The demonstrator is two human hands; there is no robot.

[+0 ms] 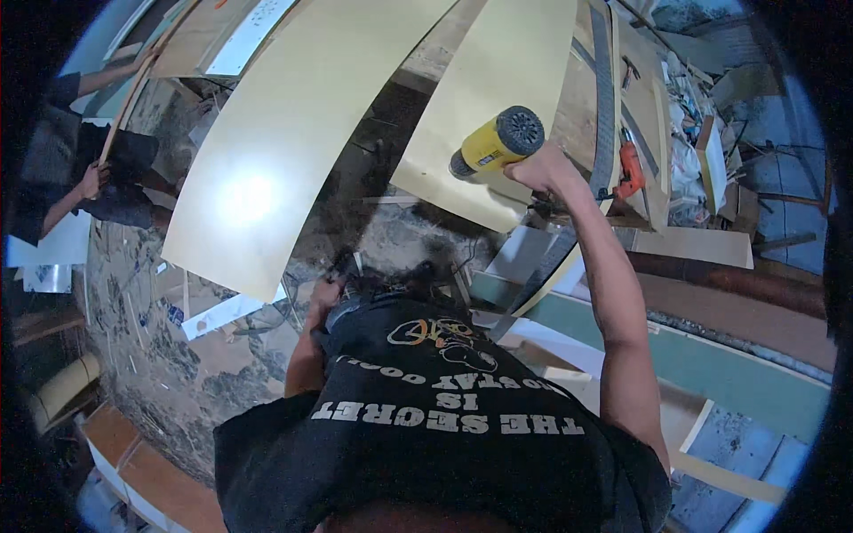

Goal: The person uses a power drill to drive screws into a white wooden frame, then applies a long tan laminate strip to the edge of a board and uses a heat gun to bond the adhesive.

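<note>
The right hand is raised at the end of an outstretched arm, fingers wrapped tight around the grip of a yellow heat gun. The gun sits well above the floor, in front of the lower edge of a pale curved sheet. Its long axis runs slantwise in the picture, from the black round rear cap at upper right down to the dark nozzle at lower left; the nozzle points left and slightly down, toward the gap between this sheet and a second, larger pale sheet on the left.

The left hand hangs low by the waist, at the hem of the black shirt; it looks curled, but I cannot tell whether it grips anything.

An orange power tool lies on a wooden board just right of the raised hand. At the far left another person's hand rests on a thin curved strip
</note>
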